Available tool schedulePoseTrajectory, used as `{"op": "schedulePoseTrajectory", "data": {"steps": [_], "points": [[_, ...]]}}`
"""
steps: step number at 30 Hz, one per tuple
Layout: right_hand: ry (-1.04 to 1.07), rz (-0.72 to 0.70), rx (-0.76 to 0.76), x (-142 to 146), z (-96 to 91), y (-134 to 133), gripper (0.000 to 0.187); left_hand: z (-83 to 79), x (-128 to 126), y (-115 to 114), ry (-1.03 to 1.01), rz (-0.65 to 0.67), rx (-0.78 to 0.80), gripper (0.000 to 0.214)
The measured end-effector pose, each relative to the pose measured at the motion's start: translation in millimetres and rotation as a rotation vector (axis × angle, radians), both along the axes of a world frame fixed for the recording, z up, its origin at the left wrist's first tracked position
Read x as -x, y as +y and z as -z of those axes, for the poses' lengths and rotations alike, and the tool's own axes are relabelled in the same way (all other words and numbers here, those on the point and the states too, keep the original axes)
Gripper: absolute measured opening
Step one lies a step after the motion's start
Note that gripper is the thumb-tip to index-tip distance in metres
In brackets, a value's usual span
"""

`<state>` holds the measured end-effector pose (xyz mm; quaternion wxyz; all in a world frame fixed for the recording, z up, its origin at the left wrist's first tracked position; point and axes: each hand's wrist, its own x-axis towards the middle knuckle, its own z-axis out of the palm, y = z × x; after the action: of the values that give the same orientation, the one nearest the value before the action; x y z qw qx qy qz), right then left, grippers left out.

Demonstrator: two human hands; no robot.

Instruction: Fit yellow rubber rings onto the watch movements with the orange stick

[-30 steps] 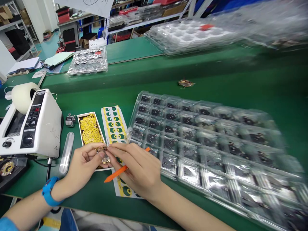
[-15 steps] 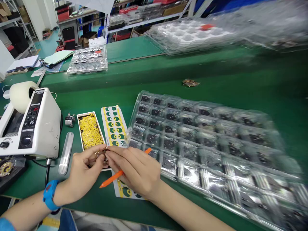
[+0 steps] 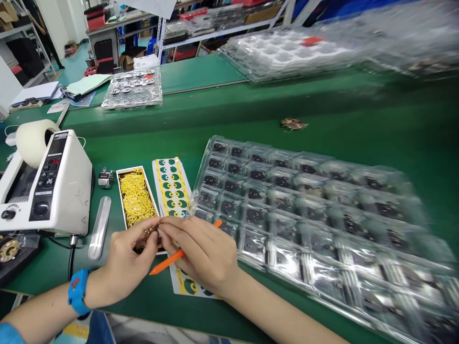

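Observation:
Between the fingertips of my two hands is a small copper-coloured part (image 3: pixel 149 231), mostly covered by the fingers. My left hand (image 3: pixel 127 255) is closed around its left side, thumb and forefinger pinching it. The fingertips of my right hand (image 3: pixel 202 253) press at its upper right edge, and an orange pen-like stick (image 3: pixel 168 262) lies tucked under that hand's fingers, both ends sticking out. Just beyond the hands sits a white box (image 3: pixel 152 193) filled with yellow ring-like pieces (image 3: pixel 138 198). A sheet of green and yellow stickers (image 3: pixel 174 188) lies partly under my right hand.
A clear compartment tray (image 3: pixel 256 215) with dark parts covers the right side. At left stands a white tape dispenser (image 3: pixel 68 191); near it are a metal counter (image 3: pixel 105 178) and a clear strip (image 3: pixel 99 229). A loose copper-coloured part (image 3: pixel 294 124) lies farther back. More trays (image 3: pixel 134 91) stand behind.
The hands stay together on the copper-coloured part, with the fingers shifted slightly. The orange stick's tip has risen a little. A person's leg now shows at the far left back.

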<state>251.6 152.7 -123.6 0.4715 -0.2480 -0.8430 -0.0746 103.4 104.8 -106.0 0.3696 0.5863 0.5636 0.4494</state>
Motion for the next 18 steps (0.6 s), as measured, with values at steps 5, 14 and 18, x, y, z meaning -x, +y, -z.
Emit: {"op": "schedulePoseTrajectory", "data": {"steps": [5,14,18], "points": [[0.057,-0.034,0.128,0.9,0.2,-0.4,0.014,-3.4,-1.1,0.3,-0.062,0.002,0.075,0.029],[0.1,-0.023,0.154,1.6,0.6,-0.7,0.014,-4.8,-2.6,3.1,-0.229,-0.028,0.255,0.03],[0.079,-0.017,0.126,1.6,-0.3,0.1,0.014,-5.8,-3.6,3.0,-0.274,-0.029,0.259,0.031]]}}
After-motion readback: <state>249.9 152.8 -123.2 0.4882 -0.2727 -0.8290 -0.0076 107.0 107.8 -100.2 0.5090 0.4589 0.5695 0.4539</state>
